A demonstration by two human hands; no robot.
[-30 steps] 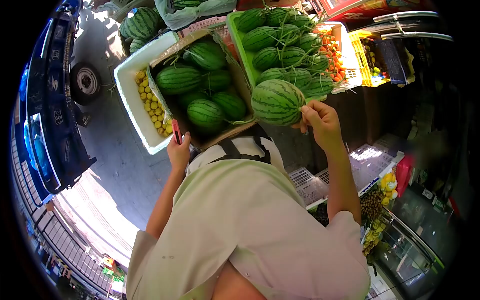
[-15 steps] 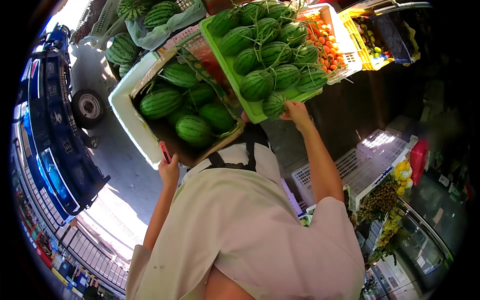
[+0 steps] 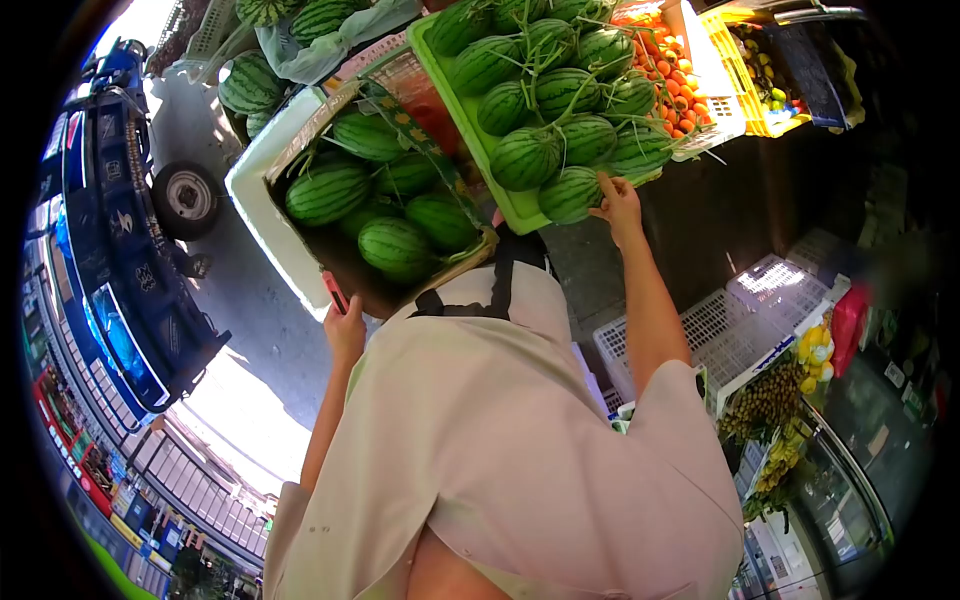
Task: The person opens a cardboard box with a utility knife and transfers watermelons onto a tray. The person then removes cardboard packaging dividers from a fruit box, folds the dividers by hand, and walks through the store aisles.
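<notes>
Watermelon (image 3: 570, 195) sits at the near corner of the green crate (image 3: 514, 208), below the other crate watermelons (image 3: 562, 94), which lie in rough rows with stems and tendrils still on. Right hand (image 3: 621, 207) is at the melon's right end, fingers bent, thumb lower than the index finger; can't tell whether it is pinching the stem end or only touching. Left hand (image 3: 346, 326) is closed around a slim red tool (image 3: 335, 291), upper end sticking out above the fingers, near the front left of the cardboard box (image 3: 468, 261).

That box holds more striped watermelons (image 3: 394, 250), piled loosely, and is left of the green crate. White foam box (image 3: 258, 182) runs along its left side. Orange-red fruit (image 3: 674, 82) fills a pale crate right of the green one, then a yellow crate (image 3: 742, 82) with small dark and yellow items. Top left, a plastic-lined crate (image 3: 345, 50) has big melons, with another large melon (image 3: 250, 83) just below.

Blue vehicle (image 3: 140, 245) with a wheel (image 3: 188, 200) at far left. On the right, pale slatted crates (image 3: 708, 325), brown bunched fruit (image 3: 765, 402), yellow-and-white items (image 3: 816, 352) and a red bag (image 3: 850, 322). Person wears a pale shirt (image 3: 540, 430).
</notes>
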